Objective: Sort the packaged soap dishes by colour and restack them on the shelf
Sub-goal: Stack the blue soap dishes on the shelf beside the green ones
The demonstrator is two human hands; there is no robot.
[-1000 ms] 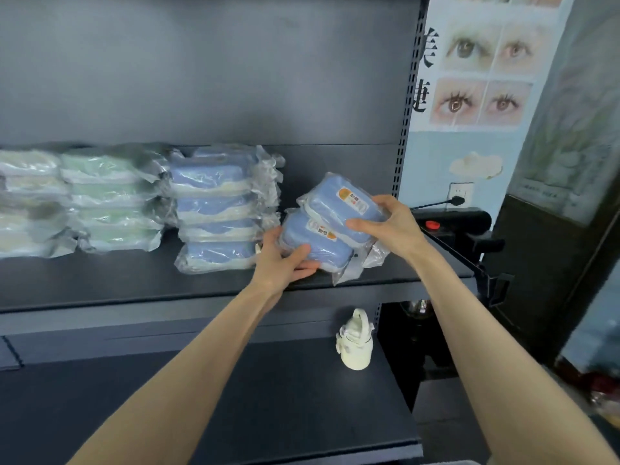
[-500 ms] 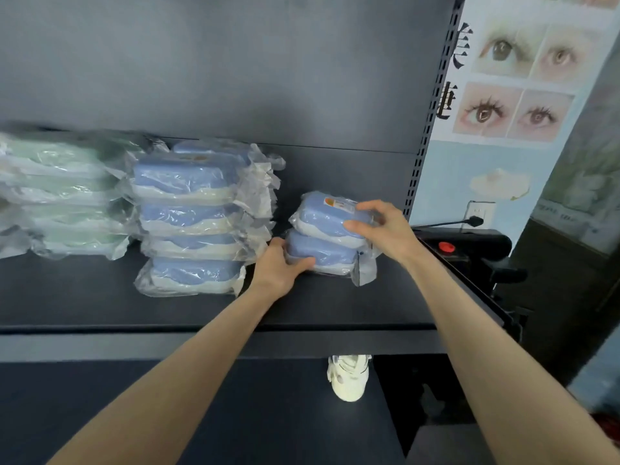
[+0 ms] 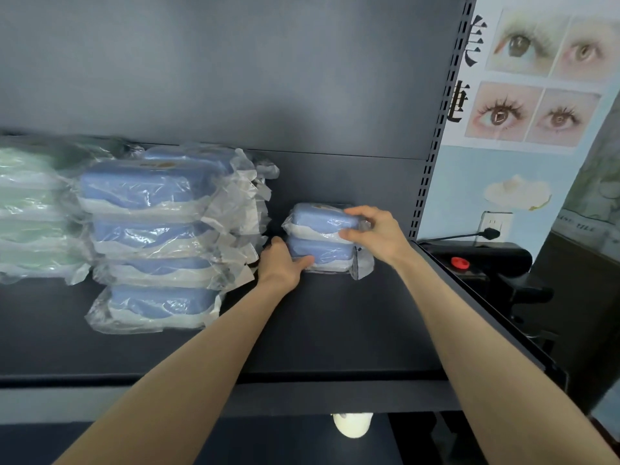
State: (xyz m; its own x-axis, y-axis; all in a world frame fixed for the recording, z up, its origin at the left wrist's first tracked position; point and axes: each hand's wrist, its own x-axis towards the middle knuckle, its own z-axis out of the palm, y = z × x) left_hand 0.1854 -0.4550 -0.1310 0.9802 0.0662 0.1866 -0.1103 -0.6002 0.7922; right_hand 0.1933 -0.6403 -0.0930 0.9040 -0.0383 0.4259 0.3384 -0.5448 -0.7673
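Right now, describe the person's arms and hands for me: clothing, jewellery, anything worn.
The left forearm and right forearm are bare as far as the picture reaches; no sleeve edge is in view. The left hand and right hand wear no gloves. No watch, bracelet or ring shows on the sides that face the camera.

Right of the grip sit a black plug (image 3: 490,233) and a red knob (image 3: 459,262), a poster of eyes (image 3: 533,75) hangs higher up, and a white thing (image 3: 352,426) is below.
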